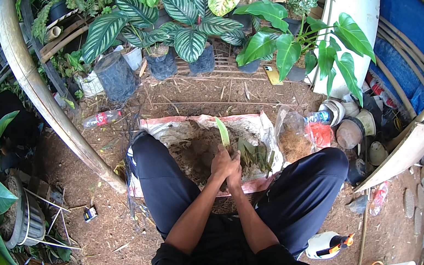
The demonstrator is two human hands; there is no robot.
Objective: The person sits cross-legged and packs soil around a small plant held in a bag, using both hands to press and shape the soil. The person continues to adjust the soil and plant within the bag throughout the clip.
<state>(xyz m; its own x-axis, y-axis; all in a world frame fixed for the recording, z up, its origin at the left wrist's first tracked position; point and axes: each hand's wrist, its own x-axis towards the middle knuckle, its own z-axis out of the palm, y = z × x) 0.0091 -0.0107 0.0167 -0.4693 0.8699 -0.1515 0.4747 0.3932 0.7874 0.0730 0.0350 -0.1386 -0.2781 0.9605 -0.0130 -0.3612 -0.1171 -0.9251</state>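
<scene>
My left hand (pixel 220 163) and my right hand (pixel 234 172) are brought together, fingers closed, above an opened-out sack (pixel 254 119) between my knees. A long pale green leaf (pixel 223 131) sticks up from between them. The hands overlap, so its lower end is hidden, and I cannot make out how each set of fingers grips it. Dark loose soil (pixel 192 155) lies on the sack to the left of my hands. To their right, several mottled green leaves (pixel 256 157) rest on the sack.
Potted plants (pixel 161 63) line the far side. A bamboo pole (pixel 44 87) slants at the left, near a plastic bottle (pixel 102 118). On the right are a clear bag of brown fibre (pixel 295 138), stacked pots (pixel 351 132) and a spray bottle (pixel 327 245). A person (pixel 7 118) crouches far left.
</scene>
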